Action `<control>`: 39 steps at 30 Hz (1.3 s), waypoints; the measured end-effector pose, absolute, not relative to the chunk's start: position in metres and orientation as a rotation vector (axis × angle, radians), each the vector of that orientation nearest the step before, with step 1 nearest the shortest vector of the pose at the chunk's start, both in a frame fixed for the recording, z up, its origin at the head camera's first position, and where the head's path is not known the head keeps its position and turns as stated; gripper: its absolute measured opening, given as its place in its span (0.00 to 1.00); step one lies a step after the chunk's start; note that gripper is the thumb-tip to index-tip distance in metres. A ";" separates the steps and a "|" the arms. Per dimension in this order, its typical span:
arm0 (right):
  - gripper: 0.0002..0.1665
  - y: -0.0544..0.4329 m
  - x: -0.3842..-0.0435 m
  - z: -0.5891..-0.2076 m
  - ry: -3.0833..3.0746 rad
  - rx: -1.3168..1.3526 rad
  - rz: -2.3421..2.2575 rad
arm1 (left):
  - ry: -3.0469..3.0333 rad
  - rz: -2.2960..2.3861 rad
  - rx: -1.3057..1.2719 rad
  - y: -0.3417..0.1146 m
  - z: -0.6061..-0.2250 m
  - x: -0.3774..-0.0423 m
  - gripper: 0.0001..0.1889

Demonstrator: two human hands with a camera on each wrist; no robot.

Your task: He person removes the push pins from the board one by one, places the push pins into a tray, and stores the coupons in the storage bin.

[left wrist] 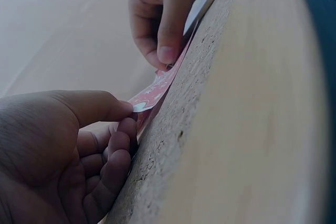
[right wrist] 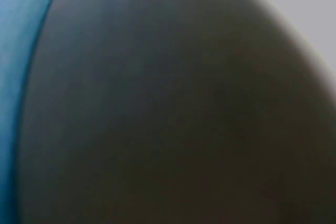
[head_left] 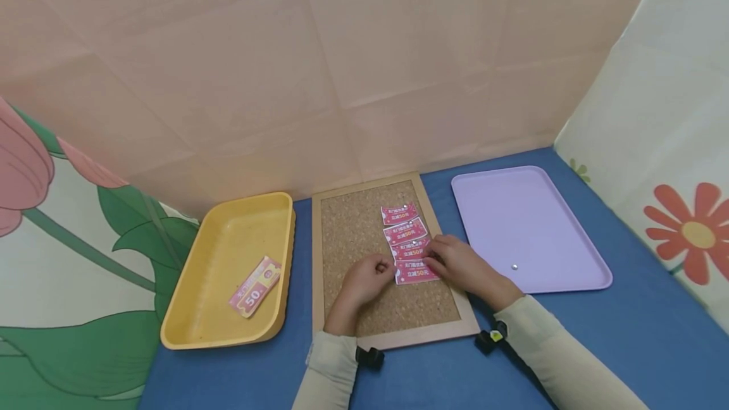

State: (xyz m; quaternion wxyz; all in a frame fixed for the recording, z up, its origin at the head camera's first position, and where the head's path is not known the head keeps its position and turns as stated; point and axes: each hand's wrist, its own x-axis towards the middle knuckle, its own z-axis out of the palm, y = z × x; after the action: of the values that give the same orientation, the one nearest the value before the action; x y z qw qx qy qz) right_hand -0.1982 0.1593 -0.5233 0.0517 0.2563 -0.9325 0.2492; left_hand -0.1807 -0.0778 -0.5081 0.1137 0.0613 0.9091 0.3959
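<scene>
A framed cork board (head_left: 353,226) lies in the middle, with a column of pink paper coupons (head_left: 405,233) along its right half. Small silver tacks (head_left: 414,243) show on the upper ones. My left hand (head_left: 367,280) pinches the left edge of the lowest coupon (head_left: 414,273) between thumb and fingers; in the left wrist view that edge is lifted off the cork. At this coupon's other end, my right hand (head_left: 455,264) has thumb and fingertips together on a tiny shiny tack (left wrist: 169,66), mostly hidden. A dark blur fills the right wrist view.
To the left stands a yellow tray (head_left: 228,226) with more pink coupons (head_left: 255,287) in it. A lilac tray (head_left: 524,220) lies to the right, holding one silver tack (head_left: 515,266). Blue cloth (head_left: 421,372) covers the table, and a beige sheet (head_left: 342,68) hangs behind.
</scene>
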 end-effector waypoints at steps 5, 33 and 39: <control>0.07 0.159 -0.199 -0.525 -2.845 0.776 0.748 | 2.668 1.164 0.181 -0.078 -0.508 -0.180 0.08; 0.07 0.159 -0.199 -0.524 -2.855 0.749 0.787 | 2.671 1.176 0.167 -0.077 -0.508 -0.180 0.08; 0.07 0.160 -0.199 -0.524 -2.873 0.738 0.859 | 2.677 1.168 0.161 -0.077 -0.508 -0.180 0.08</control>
State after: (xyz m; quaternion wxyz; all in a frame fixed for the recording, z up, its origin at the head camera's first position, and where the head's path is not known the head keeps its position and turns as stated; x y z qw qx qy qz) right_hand -0.1990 0.1604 -0.5239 0.0266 0.2388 -0.9301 0.2779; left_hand -0.1802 -0.0770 -0.5081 0.1080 0.0547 0.9099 0.3969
